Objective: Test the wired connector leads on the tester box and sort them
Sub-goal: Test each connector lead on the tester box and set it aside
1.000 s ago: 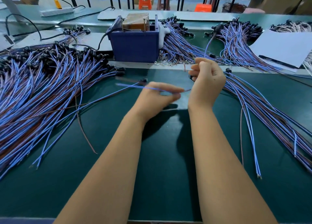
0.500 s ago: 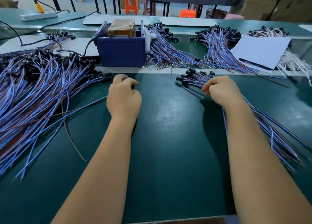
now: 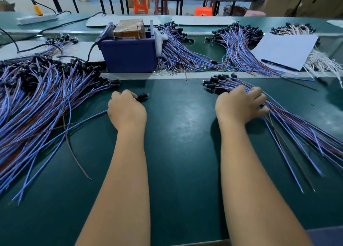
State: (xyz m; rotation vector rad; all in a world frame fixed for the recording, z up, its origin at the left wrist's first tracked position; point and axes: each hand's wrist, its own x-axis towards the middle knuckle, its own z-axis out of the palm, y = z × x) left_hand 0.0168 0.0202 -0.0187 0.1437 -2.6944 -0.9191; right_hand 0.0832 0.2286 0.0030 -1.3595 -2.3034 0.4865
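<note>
My left hand (image 3: 127,110) grips one blue lead; its black connector (image 3: 142,96) sticks out past my fingers and its wire trails left over the green mat. My right hand (image 3: 241,104) lies with curled fingers on the right bundle of blue and brown leads (image 3: 297,127), whose black connectors (image 3: 216,81) point toward the tester. The tester, a blue box (image 3: 130,56) with a brown block on top, stands at the back centre. A large pile of leads (image 3: 37,101) covers the left side.
More lead bundles (image 3: 237,47) lie behind a white strip (image 3: 176,76) beyond the mat. A white sheet with a black pen (image 3: 285,50) rests at the back right. A power strip (image 3: 36,19) lies far left. Bare green mat (image 3: 178,134) shows between my forearms.
My hands have separated from a shared lead at centre. The left went down to the mat holding a lead; the right dropped onto the right bundle and spread over it.
</note>
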